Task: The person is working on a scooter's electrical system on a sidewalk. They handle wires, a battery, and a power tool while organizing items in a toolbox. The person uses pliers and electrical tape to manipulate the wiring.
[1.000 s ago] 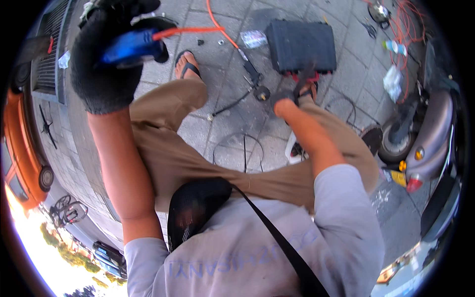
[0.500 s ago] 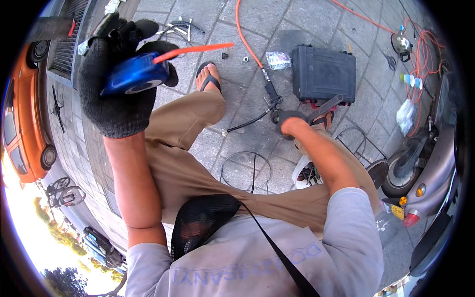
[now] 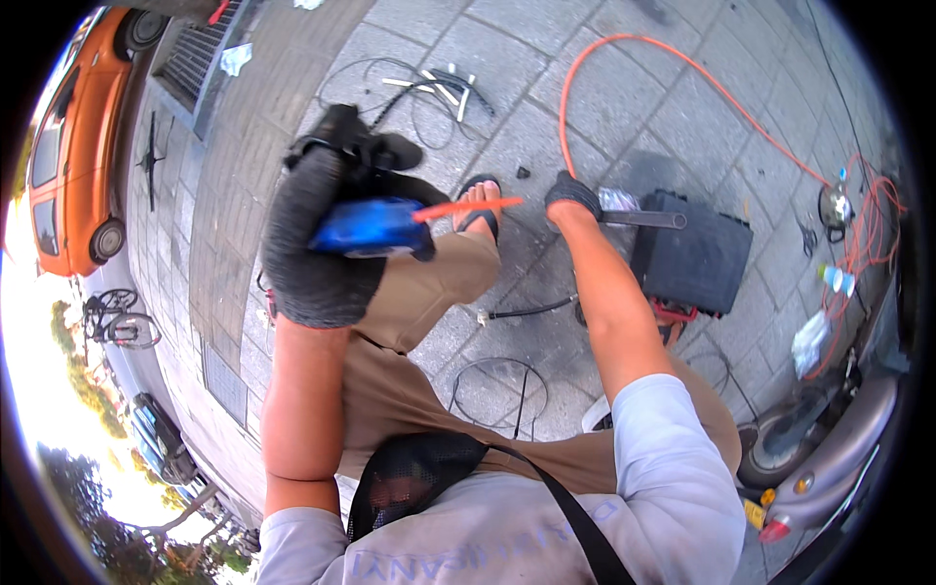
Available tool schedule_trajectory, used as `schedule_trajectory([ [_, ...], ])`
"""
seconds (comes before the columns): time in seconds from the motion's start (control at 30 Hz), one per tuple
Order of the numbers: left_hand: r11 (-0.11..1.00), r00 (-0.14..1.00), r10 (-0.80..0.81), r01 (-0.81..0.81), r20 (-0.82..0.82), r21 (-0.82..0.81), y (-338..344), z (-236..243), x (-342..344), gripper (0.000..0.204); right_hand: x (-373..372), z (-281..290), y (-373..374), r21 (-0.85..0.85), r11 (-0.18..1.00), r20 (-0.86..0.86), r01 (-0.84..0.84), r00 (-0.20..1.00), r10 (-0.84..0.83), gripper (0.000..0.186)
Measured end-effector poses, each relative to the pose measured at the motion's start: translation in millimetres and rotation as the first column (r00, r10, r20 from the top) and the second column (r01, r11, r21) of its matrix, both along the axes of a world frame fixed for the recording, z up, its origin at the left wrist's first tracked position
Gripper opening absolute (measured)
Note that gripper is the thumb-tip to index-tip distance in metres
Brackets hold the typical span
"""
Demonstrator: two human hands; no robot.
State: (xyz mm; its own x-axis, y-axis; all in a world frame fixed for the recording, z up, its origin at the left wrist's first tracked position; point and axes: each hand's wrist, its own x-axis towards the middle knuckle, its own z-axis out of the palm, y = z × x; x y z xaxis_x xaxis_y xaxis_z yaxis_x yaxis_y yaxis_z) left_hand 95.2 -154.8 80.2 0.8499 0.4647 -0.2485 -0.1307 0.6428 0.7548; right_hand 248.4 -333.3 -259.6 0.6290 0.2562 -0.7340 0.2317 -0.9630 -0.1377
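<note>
Holding a blue tool [image 3: 370,227] tight in my gloved left hand [image 3: 322,239], my right hand [image 3: 573,195] grips a metal bar [image 3: 643,219] above the black case [image 3: 694,255].

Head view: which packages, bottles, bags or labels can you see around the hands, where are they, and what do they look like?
Clear plastic packet: on the paving beside the right hand, crumpled, shiny.
Plastic bottle: right side near the orange hose, clear, lying down.
White plastic bag: below the bottle, crumpled.
Black case: right of the right hand, rectangular, plain.
</note>
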Motion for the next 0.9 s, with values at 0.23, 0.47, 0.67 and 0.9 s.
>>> schedule_trajectory([
  [0.23,0.945,0.945,-0.252,0.287,-0.209,0.155,-9,7,-6,0.044,-8,6,2,0.01,1.0,0.013,0.012,1.0,-0.012,0.036],
  [0.47,0.321,0.708,-0.559,0.665,-0.432,0.674,-56,25,-3,0.039,-16,66,-71,0.359,0.915,-0.036,0.185,0.982,-0.184,0.036],
  [0.67,0.374,0.706,-0.647,0.623,-0.289,0.687,-102,10,9,0.052,0,209,-143,0.642,0.39,-0.527,0.66,0.75,-0.4,0.036],
  [0.9,0.389,0.668,-0.709,0.638,-0.226,0.665,-124,14,-23,0.037,-82,313,-185,0.927,0.365,0.169,-0.087,0.966,-0.198,0.017],
])
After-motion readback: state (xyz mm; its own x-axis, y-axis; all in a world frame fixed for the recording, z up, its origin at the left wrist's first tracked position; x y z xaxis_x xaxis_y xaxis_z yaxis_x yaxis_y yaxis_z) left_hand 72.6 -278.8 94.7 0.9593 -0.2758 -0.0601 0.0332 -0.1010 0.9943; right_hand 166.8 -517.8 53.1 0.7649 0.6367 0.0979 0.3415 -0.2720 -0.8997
